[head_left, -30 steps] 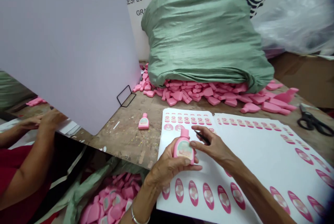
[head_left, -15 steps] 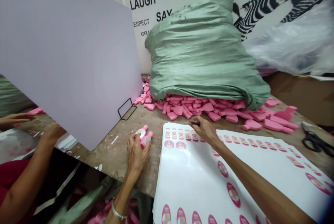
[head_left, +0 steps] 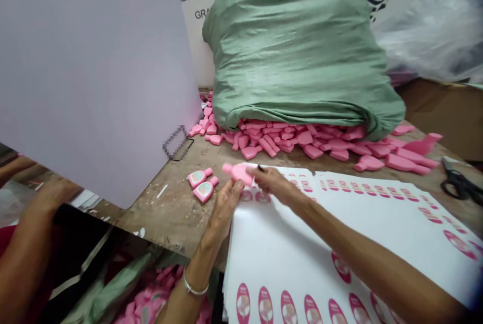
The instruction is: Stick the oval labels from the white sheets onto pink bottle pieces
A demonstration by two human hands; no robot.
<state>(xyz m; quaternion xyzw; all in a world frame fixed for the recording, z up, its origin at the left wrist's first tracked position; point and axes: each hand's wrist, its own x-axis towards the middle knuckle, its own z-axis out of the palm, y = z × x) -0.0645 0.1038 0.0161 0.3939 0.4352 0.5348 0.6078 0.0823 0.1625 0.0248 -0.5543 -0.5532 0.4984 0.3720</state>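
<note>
From my remote seat I see the bottle [head_left: 238, 173] lifted on its side, cap toward the left, over the upper left corner of a label sheet [head_left: 279, 243]. My right hand [head_left: 269, 183] has its fingers closed on the base end, with a dark tool [head_left: 260, 168] poking out above them. My left hand [head_left: 224, 206] meets the bottle from below, fingertips at its lower side — I cannot tell if those fingers are gripping. A bangle [head_left: 196, 291] rings that wrist.

Two labelled bottles [head_left: 204, 191] lie side by side on the desk [head_left: 166, 226], just left of the left hand. A second sheet [head_left: 377, 213] of labels lies right of the first, and scissors [head_left: 457, 177] rest beyond it near the right edge.

Behind, a green sack [head_left: 298, 57] sits on a pile [head_left: 296, 138] of pink bottles. On the left stands a pale board [head_left: 94, 72] with a wire frame [head_left: 191, 142] by its edge — and past it, a co-worker's arm [head_left: 30, 231]. Below the desk edge, more pink bottles [head_left: 151, 299] are heaped.
</note>
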